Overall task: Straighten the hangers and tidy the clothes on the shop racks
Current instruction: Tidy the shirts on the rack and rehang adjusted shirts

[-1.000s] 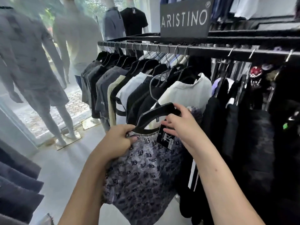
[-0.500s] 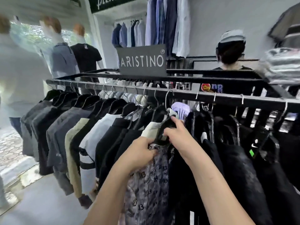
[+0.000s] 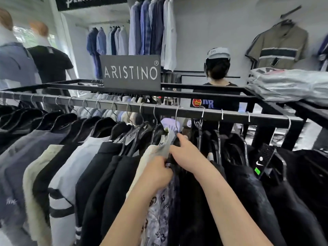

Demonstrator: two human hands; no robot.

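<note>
- Shop: the rail is crowded with garments.
- The hanger is gripped by the left hand and right hand.
- Risk: the shirt could be slipped off by a sideways tug.

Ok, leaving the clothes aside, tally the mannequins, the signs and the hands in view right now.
Mannequins: 2
Signs: 2
Hands: 2
Total: 6
</note>
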